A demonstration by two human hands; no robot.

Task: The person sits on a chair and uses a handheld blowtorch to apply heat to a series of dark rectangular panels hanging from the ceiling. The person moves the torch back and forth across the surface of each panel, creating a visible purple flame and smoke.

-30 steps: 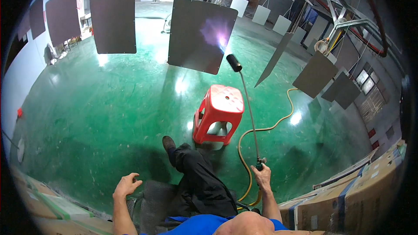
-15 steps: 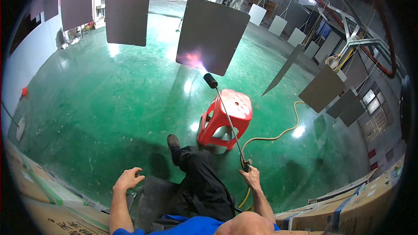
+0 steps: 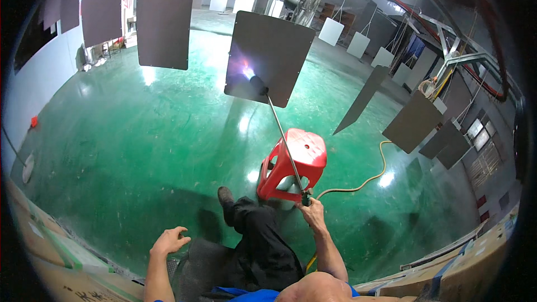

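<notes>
1. two hands of ours: the left hand (image 3: 170, 241) is empty, fingers loosely parted; the right hand (image 3: 313, 214) wraps the dark handle (image 3: 306, 198) of a torch (image 3: 282, 137).
2. that torch slants up past a red stool (image 3: 309, 148); we judge it stiff, fairly light, nose-heavy, with the handle our safe hold.
3. a yellow hose (image 3: 358, 189) looks bendy.
4. the burner (image 3: 258, 85), flame (image 3: 246, 70) lit, must be too hot to touch.
5. behind it hangs a dark panel (image 3: 274, 50), seemingly thin, apt to swing; we would hold its edges.
</notes>
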